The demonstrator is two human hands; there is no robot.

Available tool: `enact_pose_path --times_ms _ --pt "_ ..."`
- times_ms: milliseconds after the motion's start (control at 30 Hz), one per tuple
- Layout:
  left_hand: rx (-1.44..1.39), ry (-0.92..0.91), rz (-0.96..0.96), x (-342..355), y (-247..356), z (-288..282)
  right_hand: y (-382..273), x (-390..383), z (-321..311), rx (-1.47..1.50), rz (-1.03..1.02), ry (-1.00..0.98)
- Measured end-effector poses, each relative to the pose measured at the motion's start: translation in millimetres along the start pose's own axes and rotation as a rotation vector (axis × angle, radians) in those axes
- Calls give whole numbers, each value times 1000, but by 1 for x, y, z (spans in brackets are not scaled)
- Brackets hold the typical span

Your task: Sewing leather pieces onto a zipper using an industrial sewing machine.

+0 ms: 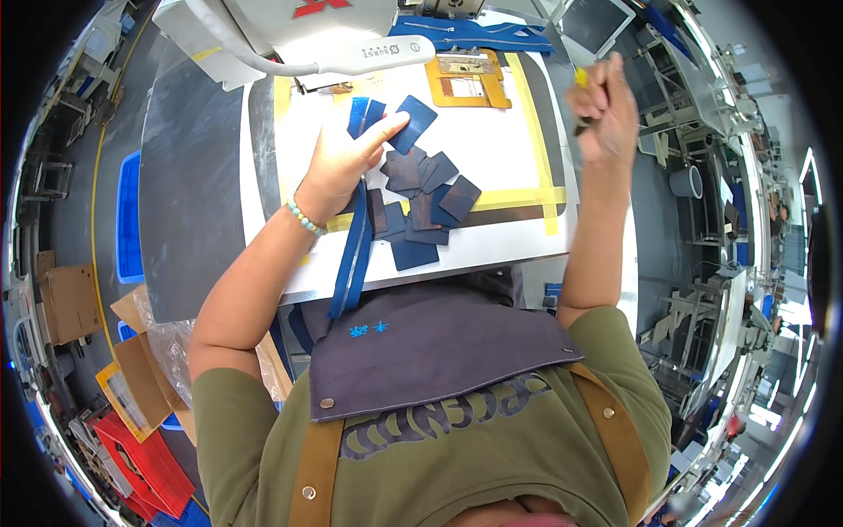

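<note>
My left hand (338, 162) is closed, pinching a dark blue square fabric patch (414, 126) under its thumb. A blue zipper (354, 250) with metal teeth runs beneath that hand and hangs over the table's near edge; its upper end shows by the fingers. Several dark blue fabric patches (413, 254) lie in a loose overlapping pile just right of the zipper. My right hand (606, 119) is raised at the table's right side, slightly blurred, with fingers curled around a small yellow-and-black tool (580, 78). The tool's exact kind is hard to make out.
A machine head (307, 26) and a white controller on an arm (378, 54) overhang the table's far side. Yellow clamp frames (470, 79) and more blue zippers (474, 35) lie at the back. Yellow tape (527, 132) marks the white worktop. A blue bin (129, 220) stands left.
</note>
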State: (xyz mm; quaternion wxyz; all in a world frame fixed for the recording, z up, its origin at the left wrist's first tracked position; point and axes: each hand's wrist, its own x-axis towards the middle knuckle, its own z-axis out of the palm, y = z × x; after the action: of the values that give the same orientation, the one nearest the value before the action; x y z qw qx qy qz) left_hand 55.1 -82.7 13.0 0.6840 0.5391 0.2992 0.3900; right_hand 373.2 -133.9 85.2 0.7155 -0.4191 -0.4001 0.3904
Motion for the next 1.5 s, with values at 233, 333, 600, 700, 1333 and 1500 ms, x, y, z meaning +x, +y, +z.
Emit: enact_pose_path --times_ms 233,333,600,700,1333,1500 --pt "-93 53 -103 11 -1 -10 -59 21 -128 -1543 -367 487" --pt "-133 60 -101 14 -1 -9 -59 22 -191 -1989 -335 549" --pt "-102 36 -78 11 6 -5 -25 -7 -56 -1434 -239 99" --pt "86 56 -71 6 2 -10 3 -24 18 -1198 -276 -206" --pt "130 96 -3 3 7 -2 67 -48 85 -1225 -321 -480" --pt "138 56 -67 1 5 -4 70 -50 89 -1278 -376 -477"
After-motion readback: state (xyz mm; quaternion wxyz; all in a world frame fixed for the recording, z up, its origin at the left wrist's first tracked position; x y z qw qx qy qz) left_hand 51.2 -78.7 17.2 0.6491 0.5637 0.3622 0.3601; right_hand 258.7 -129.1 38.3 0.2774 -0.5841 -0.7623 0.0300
